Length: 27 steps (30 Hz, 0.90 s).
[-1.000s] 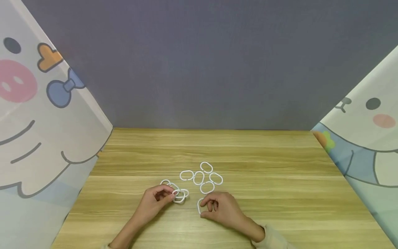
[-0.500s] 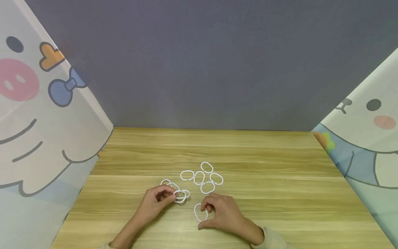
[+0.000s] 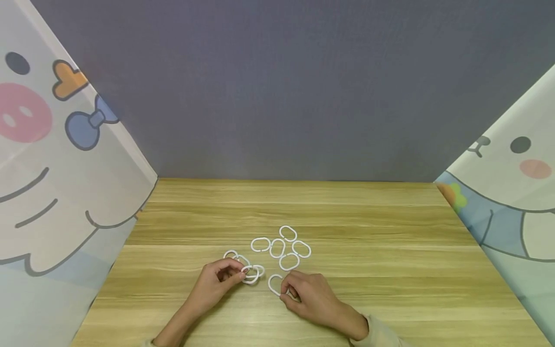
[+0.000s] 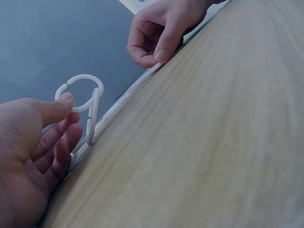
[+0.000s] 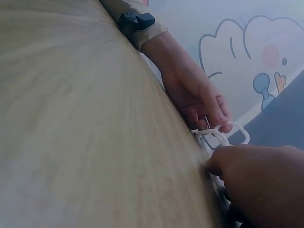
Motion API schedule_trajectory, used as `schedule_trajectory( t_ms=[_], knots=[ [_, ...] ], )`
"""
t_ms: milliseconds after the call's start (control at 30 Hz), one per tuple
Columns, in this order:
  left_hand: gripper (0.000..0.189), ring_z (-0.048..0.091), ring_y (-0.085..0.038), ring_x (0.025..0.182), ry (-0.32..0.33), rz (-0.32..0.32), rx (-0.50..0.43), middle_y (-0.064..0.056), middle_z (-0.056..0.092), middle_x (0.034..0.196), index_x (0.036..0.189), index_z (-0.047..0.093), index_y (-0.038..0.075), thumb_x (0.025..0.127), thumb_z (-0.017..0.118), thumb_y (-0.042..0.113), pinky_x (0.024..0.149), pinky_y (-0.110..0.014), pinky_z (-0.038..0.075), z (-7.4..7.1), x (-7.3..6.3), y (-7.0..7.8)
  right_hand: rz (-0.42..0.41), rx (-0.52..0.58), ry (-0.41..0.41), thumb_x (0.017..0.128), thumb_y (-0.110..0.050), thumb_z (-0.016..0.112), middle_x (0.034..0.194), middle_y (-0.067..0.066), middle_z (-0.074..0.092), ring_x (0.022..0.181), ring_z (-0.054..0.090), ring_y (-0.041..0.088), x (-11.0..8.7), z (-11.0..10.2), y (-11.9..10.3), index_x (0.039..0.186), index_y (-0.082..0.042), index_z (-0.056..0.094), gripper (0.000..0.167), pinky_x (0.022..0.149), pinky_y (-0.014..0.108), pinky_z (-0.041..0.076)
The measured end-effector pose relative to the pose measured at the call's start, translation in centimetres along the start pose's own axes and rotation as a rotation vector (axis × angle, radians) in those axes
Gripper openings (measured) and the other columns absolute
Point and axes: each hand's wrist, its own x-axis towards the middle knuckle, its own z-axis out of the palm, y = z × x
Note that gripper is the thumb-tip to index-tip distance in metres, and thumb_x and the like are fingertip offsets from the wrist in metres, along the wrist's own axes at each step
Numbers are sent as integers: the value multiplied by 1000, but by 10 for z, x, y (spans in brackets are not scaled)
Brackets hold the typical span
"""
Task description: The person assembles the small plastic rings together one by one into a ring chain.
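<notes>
My left hand [image 3: 218, 282] pinches a white oval split ring [image 4: 85, 77] between thumb and fingers. A second ring [image 4: 95, 107] hangs linked through it. More white rings [image 3: 231, 251] of this chain lie on the table behind the left fingers, partly hidden. To the right, my right hand [image 3: 312, 296] is low over the table, thumb and index finger pinching the right edge of a single white oval split ring [image 3: 269, 284]. The fingers cover that edge. The two hands are a short way apart.
Several loose white split rings [image 3: 270, 248] lie in a cluster on the wooden table [image 3: 368, 231], just beyond the hands. A grey panel [image 3: 295, 96] stands behind the table. Cartoon-printed cloths [image 3: 121, 193] flank it at both sides.
My right thumb and index finger have come apart around the single ring, then closed on its right edge. That ring has shifted and turned slightly leftward. The left hand stays nearly still with its chain.
</notes>
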Motion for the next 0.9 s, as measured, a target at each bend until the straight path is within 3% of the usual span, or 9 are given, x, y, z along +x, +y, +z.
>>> schedule_trajectory(
  t_ms=[367, 767, 900],
  knots=[
    [10, 64, -6, 72, -9, 9, -21, -3, 78, 90, 107, 81, 9, 98, 83, 6, 59, -23, 53, 0, 0, 1, 2, 171, 53, 90, -2, 79, 76, -16, 55, 68, 39, -15, -1, 1, 6, 99, -20, 64, 26, 58, 3, 34],
    [10, 62, -5, 72, 3, -15, -30, -1, 76, 89, 106, 81, 10, 98, 83, 6, 60, -23, 52, 0, 0, 1, 189, 632, 5, 80, 15, 68, 68, -11, 56, 61, 44, -14, 0, 2, 5, 91, -11, 64, 29, 48, 8, 35],
    [9, 62, -5, 72, 3, -24, -36, -1, 76, 90, 106, 81, 10, 98, 83, 7, 60, -23, 52, -1, 0, 1, 305, 863, -60, 89, 17, 62, 71, -13, 57, 55, 51, -9, 1, -2, -1, 93, -2, 61, 19, 47, 10, 40]
  ],
)
